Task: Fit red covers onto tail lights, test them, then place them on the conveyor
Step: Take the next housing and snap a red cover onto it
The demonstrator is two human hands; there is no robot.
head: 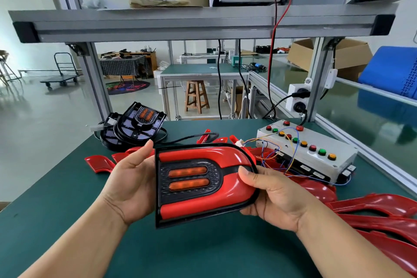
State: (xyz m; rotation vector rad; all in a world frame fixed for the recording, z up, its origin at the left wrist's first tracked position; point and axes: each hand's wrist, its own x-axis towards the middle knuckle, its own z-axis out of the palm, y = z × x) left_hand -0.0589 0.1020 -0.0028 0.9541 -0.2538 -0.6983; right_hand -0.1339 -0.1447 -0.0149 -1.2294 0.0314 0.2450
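Green-matted bench (67, 232) under an aluminium frame, open workshop floor beyond. Held clear of the mat at roughly centre, face turned up to the camera: one tail light (191, 187), with a red cover (234, 192) seated over its black housing and no gap visible along the near rim. Left hand (133, 178) curled round the square end, thumb over the top corner, fingers behind and out of sight. Right hand (270, 196) gripping the rounded end, thumb pressed flat on the red cover, fingers wrapped underneath. Tail light thus spanned between the two grips, one at each end, centre lenses unobstructed. Judged step: fitting complete or at final press-down, testing not yet begun. Amber lenses not clearly lit; connection to the test box (316, 149), just beyond the right hand, not determinable. Next move, in judgement: free one hand, keep the other firm on the housing, mate the lead with the white connector (239, 142) by the box wiring, then work the buttons. Loose red covers (372, 210) heaped at right. Uncovered tail lights (135, 128) stacked at far left. Green belt (361, 108) beyond the right rail, presumably the conveyor.
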